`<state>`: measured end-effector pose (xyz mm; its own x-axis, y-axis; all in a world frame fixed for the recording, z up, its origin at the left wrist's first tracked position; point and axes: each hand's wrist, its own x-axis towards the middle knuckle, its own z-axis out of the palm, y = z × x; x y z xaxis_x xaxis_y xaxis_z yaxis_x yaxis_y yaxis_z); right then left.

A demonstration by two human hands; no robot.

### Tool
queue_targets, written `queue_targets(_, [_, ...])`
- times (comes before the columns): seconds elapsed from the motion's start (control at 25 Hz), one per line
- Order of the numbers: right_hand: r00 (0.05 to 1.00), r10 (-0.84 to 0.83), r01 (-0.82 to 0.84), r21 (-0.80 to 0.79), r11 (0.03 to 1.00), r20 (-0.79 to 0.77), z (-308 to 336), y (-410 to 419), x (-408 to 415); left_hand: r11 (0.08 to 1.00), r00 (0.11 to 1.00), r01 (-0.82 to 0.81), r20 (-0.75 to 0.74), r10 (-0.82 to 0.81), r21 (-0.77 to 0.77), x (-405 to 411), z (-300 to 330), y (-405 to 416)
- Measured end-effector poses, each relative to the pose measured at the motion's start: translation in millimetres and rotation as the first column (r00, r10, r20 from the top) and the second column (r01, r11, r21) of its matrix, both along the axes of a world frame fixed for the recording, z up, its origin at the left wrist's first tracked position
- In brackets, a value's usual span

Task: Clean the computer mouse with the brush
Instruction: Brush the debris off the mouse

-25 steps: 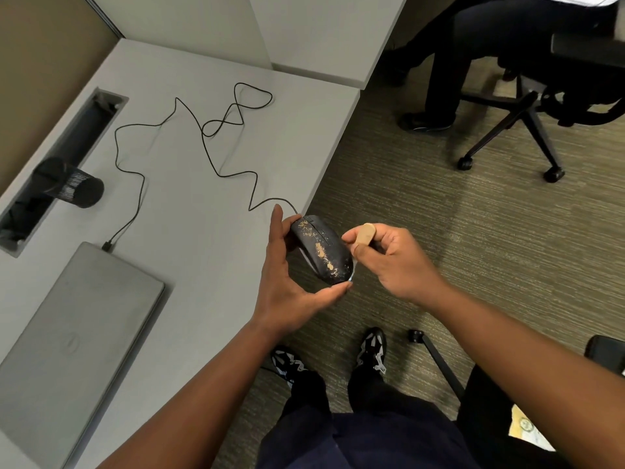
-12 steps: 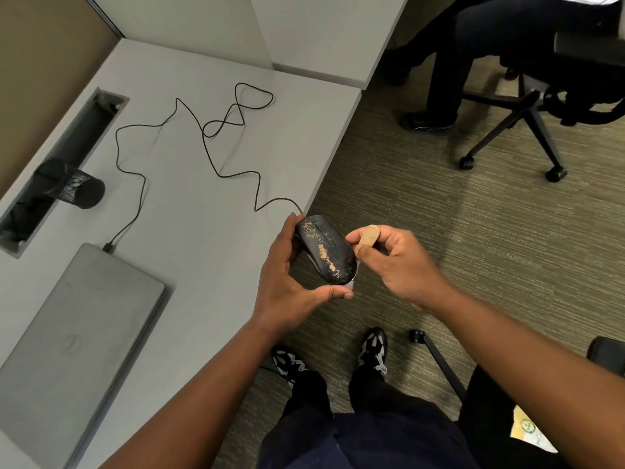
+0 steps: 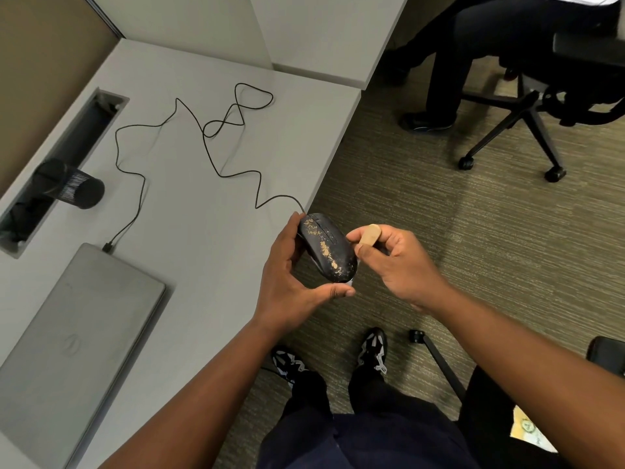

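Black computer mouse (image 3: 326, 252) sits mid-frame, held up in the air just off the desk's (image 3: 189, 204) right edge, over the carpet (image 3: 439, 231). Tan/gold specks cover its top, thickest along the middle and toward the lower end. Its thin black cable (image 3: 216, 157) runs from the mouse's upper end up & left across the desk in loose loops, then down to a plug at the laptop's (image 3: 67, 340) upper corner.

Left hand (image 3: 291, 279) grips the mouse: curled around it in a C, fingers up along the left side near the cable end, thumb (image 3: 338, 292) hooked under the lower end. Hand partly closed, mouse pinched between thumb & fingers.

Right hand (image 3: 399, 262) is just right of the mouse, closed narrow around the brush (image 3: 368, 235). Only the tan wooden handle end shows, poking out between thumb & forefinger, right beside the mouse's right flank. A small pale bit (image 3: 351, 282) shows at the mouse's lower edge, prob. the bristle end; can't tell for sure, and can't tell if it touches.

Laptop lid shut, lower left of frame. Black mesh cup (image 3: 72, 187) lies tipped at left by the cable slot (image 3: 64, 157). Upper right: office chair (image 3: 527, 113) w/ another person's legs.
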<state>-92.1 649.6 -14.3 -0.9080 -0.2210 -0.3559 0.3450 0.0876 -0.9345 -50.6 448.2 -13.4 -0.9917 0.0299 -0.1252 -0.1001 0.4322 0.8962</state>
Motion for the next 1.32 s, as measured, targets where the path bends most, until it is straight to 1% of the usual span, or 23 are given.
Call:
queue_targets(0.2, [1.000, -0.007, 0.007, 0.009, 1.000, -0.015, 1.1, 0.0, 0.5, 0.999, 0.998, 0.053, 0.032, -0.054, 0.008, -2.3, -1.2, -1.5])
queue_targets(0.48, [1.000, 0.007, -0.007, 0.031, 1.000, -0.023, 3.4, 0.1, 3.7, 0.988, 0.983, 0.132, 0.117, -0.140, 0.075, -5.7, -1.4, -5.0])
queue_targets(0.6, [1.000, 0.002, -0.002, 0.028, 1.000, -0.007, 3.3, 0.5, 5.1, 0.983, 0.974, 0.170, 0.137, -0.178, 0.068, -6.8, -1.6, -7.4])
queue_targets(0.72, [1.000, -0.005, 0.004, 0.020, 1.000, 0.002, 2.6, 1.1, 6.5, 0.981, 0.974, 0.185, 0.124, -0.190, 0.053, -7.4, -4.2, -8.2])
queue_targets(1.0, [1.000, 0.003, -0.003, 0.001, 1.000, -0.011, 2.5, 1.8, 8.0, 0.992, 0.990, 0.122, 0.061, -0.124, 0.041, -5.2, -6.7, -4.2])
queue_targets(1.32, [1.000, -0.012, 0.012, -0.008, 1.000, 0.009, 1.1, 3.1, 10.1, 0.993, 0.993, 0.114, 0.003, -0.115, 0.039, -5.8, -4.9, -0.9])
